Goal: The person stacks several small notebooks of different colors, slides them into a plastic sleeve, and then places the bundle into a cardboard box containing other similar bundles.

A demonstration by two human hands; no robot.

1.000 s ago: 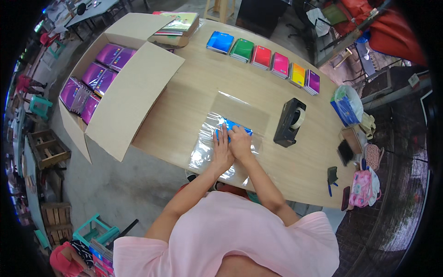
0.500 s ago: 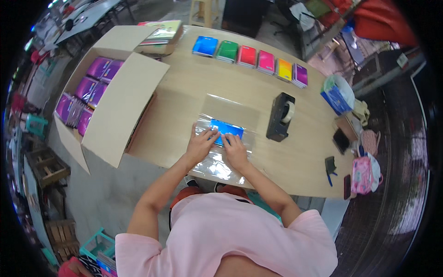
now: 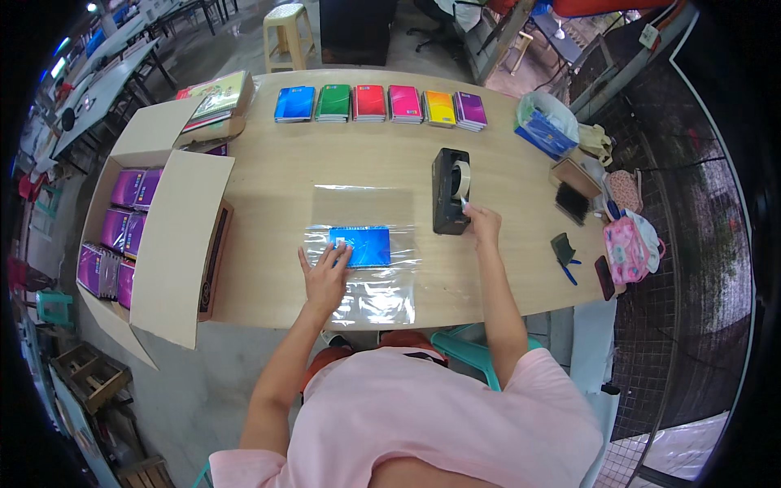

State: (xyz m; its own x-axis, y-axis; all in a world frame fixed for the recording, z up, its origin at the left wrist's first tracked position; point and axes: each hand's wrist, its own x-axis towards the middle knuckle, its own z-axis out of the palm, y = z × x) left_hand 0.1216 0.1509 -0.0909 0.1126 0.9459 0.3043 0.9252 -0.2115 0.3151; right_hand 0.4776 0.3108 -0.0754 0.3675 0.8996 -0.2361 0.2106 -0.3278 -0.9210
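Observation:
A blue spiral notebook (image 3: pixel 368 246) lies on a sheet of clear plastic film (image 3: pixel 374 302), which spreads out flat around it on the table. My left hand (image 3: pixel 327 275) rests with spread fingers on the notebook's left part and the film beside it. At the black tape dispenser (image 3: pixel 443 191), my right hand (image 3: pixel 485 223) has its fingers pinched at the front end, on the loose end of the tape. The roll of tape (image 3: pixel 460 179) sits inside the dispenser.
Small stacks of notebooks (image 3: pixel 370 104) in several colours line the table's far edge. On the left stands an open carton (image 3: pixel 181 244) of purple notebook packs. Toward the right are a blue bin with a plastic liner (image 3: pixel 547 130), a dark brush (image 3: pixel 571 203), a blue-handled tool (image 3: pixel 565 259) and a pink pouch (image 3: pixel 633 250).
My right hand has left the notebook and reached right to the tape dispenser. My left hand stays on the notebook, fingers more spread. The whole view has turned.

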